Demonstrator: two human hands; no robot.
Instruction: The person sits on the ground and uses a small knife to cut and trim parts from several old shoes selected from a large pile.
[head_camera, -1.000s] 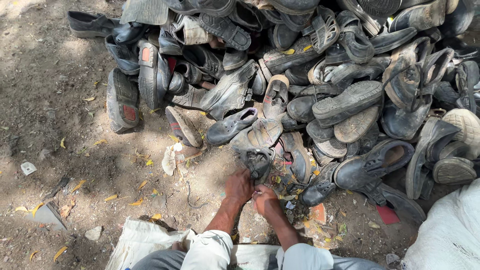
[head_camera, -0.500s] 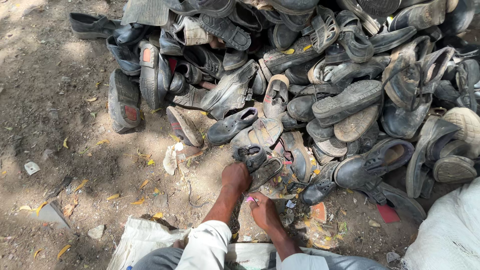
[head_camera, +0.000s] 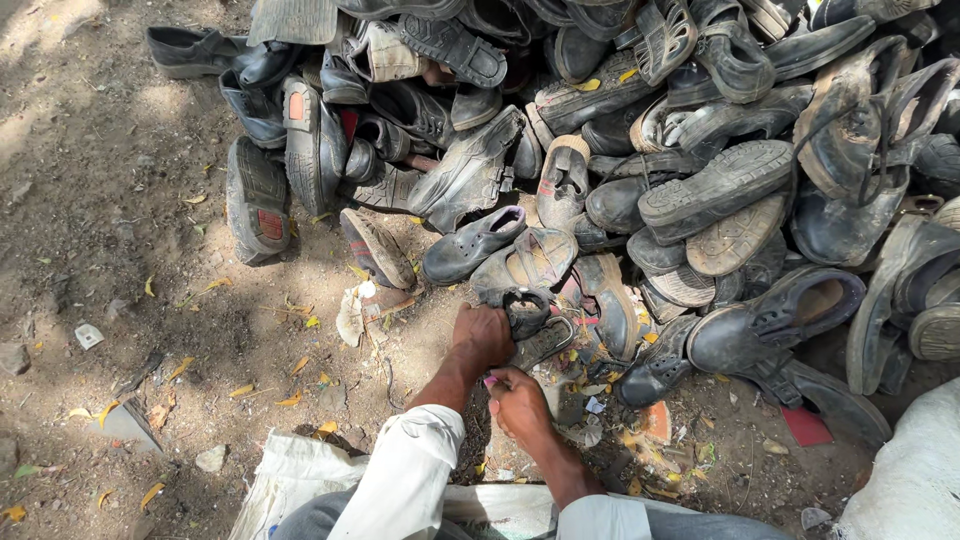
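Left hand (head_camera: 483, 335) grips sandal (head_camera: 527, 325) — right hand (head_camera: 520, 403) below.

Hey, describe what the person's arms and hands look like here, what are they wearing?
Both hands are bare, no gloves: the left hand and the right hand. The forearms are uncovered too. Each arm has a light, whitish cloth sleeve pushed up toward the elbow. I can't make out any rings, watch or bracelets.
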